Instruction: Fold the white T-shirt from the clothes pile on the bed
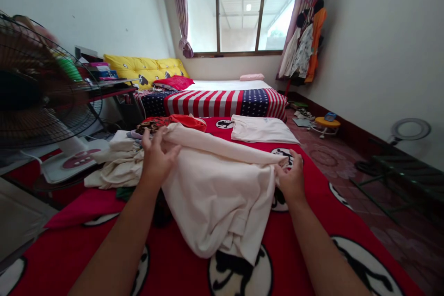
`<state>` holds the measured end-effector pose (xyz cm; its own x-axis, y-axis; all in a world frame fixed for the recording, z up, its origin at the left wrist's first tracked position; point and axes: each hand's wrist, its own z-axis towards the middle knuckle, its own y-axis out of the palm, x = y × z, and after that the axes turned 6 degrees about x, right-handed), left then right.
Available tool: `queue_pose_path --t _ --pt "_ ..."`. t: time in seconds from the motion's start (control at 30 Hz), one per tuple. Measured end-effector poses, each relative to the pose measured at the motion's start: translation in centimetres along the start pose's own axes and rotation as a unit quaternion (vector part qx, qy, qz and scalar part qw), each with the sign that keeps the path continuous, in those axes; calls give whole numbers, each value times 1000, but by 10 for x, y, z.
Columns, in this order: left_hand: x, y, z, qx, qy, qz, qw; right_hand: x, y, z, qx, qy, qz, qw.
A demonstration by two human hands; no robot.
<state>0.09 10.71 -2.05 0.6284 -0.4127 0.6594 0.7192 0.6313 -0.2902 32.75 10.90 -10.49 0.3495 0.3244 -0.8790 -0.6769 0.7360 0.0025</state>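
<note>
A cream-white cloth garment (218, 185) hangs between my two hands, its upper edge folded over and its lower part draping onto the red blanket (180, 273). My left hand (157, 152) is closed on the garment's upper left corner, close to the clothes heap. At the other end of that edge, my right hand (290, 173) pinches the right corner. Whether it is a shirt or another piece cannot be made out. Beyond it, a folded white T-shirt (263, 129) lies flat on the blanket.
A heap of clothes (120, 164) sits on the left, beside a standing fan (38, 88). Behind is a bed with a flag-patterned cover (208, 101). Clothes hang on a rack (307, 46) at the right wall; a yellow stool (327, 122) stands on the floor.
</note>
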Motion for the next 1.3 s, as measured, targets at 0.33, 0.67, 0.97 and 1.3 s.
queue_pose_path --t 0.33,0.67,0.97,1.3 --pt "1 10 -9 -130 -13 15 991 -73 4 -62 -596 -110 -117 787" --pt "8 17 -18 -141 2 -32 990 -118 -18 -67 -808 128 80 569" --pt "-6 37 -28 -212 103 33 971 -37 1 -26 -226 -91 -193 950" --pt "-22 33 -34 -321 41 292 900 -12 -18 5 -223 123 -89 963"
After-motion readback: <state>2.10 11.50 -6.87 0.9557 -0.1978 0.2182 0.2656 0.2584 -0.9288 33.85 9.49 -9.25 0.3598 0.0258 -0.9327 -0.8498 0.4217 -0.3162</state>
